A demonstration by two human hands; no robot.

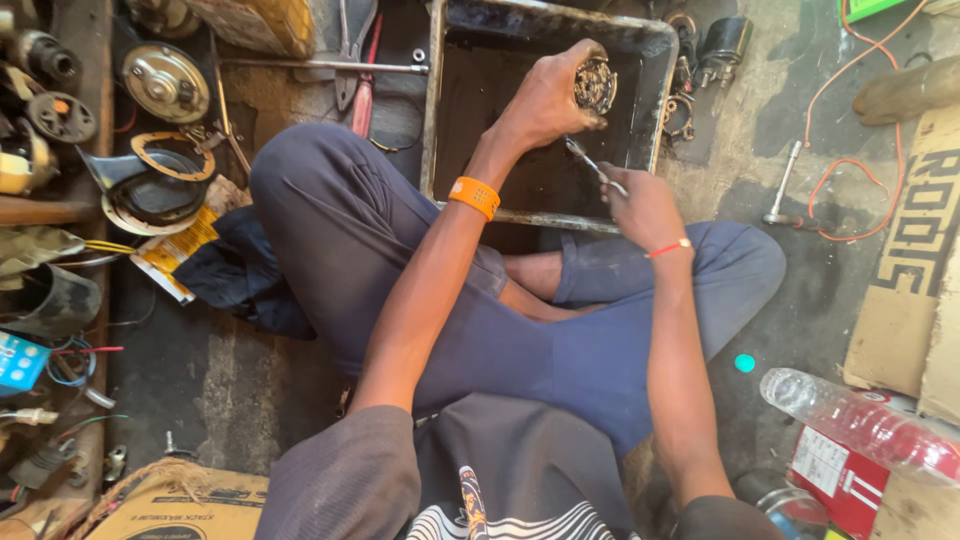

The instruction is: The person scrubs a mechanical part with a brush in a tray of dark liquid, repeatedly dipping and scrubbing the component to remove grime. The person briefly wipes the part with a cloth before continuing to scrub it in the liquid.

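The floor (250, 380) is rough grey concrete, stained dark with oil. On the left stands a wooden shelf (85, 100) crowded with metal parts and wires. An orange cable (850, 170) lies on the right, near flattened cardboard (900, 330) and a plastic bottle (860, 425). Daylight is bright.

I'm sat on the stained concrete floor (250, 380), black metal tray (655, 90) in front of me, socket wrench (782, 185) and plastic bottle (860, 420) off right.

A grimy round metal part (595, 84) and thin metal tool (592, 165) sit above the black tray (655, 110).
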